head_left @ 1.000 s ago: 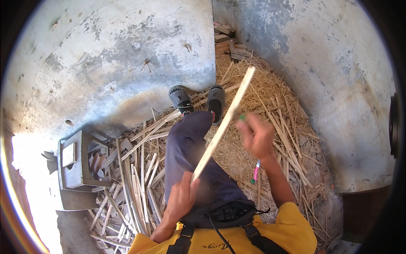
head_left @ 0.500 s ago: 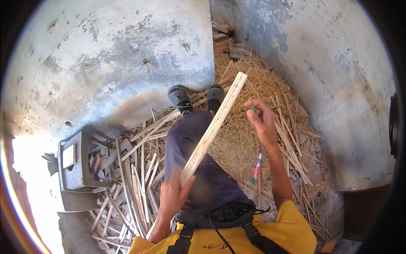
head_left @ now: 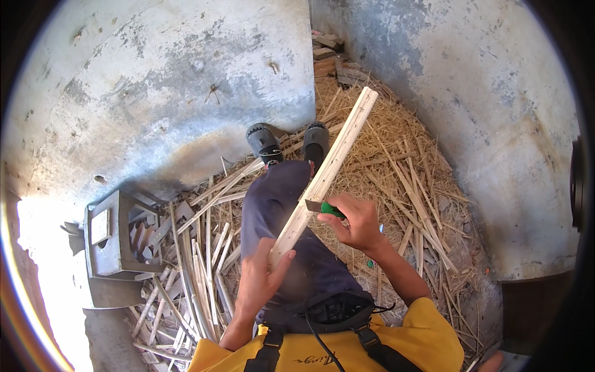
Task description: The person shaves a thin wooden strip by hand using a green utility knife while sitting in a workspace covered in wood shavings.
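- Far left: bright gap point(head_left: 52, 273) beside a weathered box-like frame point(head_left: 108, 266), grey, one side open, standing against the foot of the left wall point(head_left: 155, 80); wall paint patchy and stained.
- Next: heap of loose pale slats point(head_left: 201, 291), lying at mixed angles on the floor, beside the wearer's leg.
- Left hand point(head_left: 259, 273): fingers wrapped about the lower end of a pale wooden strip, thumb along its right side. Grip narrow, strip held.
- Centre: legs in dark trousers point(head_left: 266, 214), grey shoes point(head_left: 263, 139) near the wall corner. Black pouch point(head_left: 328, 310) at the waist, over a yellow shirt point(head_left: 310, 347).
- Wooden strip point(head_left: 341, 149): held aslant above the trousers, upper end toward upper right, straw behind it; lengthwise groove and small dark marks along its face.
- Knife point(head_left: 333, 211): green handle, short broad blade lying across the strip's lower half, from its right edge. Depth of any cut: cannot tell.
- Right hand point(head_left: 358, 222): fingers closed round the green handle, thumb nearest the wearer; palm partly hidden.
- Small green object point(head_left: 370, 263) on the floor, just left of the right forearm.
- Right: straw litter point(head_left: 396, 124), with more thin sticks point(head_left: 427, 217) over it, reaching the right wall point(head_left: 514, 136).
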`<move>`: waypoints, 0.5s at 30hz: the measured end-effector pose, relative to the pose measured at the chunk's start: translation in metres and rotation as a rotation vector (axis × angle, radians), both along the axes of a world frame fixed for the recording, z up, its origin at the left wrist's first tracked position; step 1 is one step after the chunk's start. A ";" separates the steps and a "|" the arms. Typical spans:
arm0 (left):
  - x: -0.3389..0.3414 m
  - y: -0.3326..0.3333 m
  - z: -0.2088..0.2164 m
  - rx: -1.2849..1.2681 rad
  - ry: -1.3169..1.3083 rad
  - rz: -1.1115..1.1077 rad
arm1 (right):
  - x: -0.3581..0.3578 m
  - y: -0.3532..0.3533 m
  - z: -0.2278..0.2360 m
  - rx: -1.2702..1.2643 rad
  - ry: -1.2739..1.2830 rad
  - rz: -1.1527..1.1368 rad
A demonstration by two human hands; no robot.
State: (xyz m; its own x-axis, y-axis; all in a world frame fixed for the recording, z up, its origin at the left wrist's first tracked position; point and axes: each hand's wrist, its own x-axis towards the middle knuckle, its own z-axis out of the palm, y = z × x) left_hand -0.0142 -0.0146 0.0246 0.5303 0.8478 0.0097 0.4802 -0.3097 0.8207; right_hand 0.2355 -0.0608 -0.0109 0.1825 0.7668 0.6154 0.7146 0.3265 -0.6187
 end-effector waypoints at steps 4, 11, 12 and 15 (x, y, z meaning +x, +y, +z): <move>-0.002 -0.001 -0.001 0.018 -0.013 -0.008 | -0.001 -0.003 0.002 -0.006 -0.018 0.001; -0.002 -0.004 0.001 -0.034 -0.049 -0.006 | 0.000 -0.004 0.002 0.050 -0.067 -0.032; -0.002 -0.005 0.002 -0.048 -0.050 -0.002 | 0.000 -0.003 0.002 0.061 -0.081 -0.041; -0.002 -0.006 0.003 -0.067 -0.049 0.003 | -0.001 -0.002 0.002 0.074 -0.118 -0.068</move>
State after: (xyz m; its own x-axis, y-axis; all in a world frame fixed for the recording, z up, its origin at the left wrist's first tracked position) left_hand -0.0165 -0.0203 0.0277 0.5281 0.8489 -0.0217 0.4399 -0.2516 0.8621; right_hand 0.2350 -0.0625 -0.0086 0.1554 0.7067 0.6902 0.8032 0.3163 -0.5047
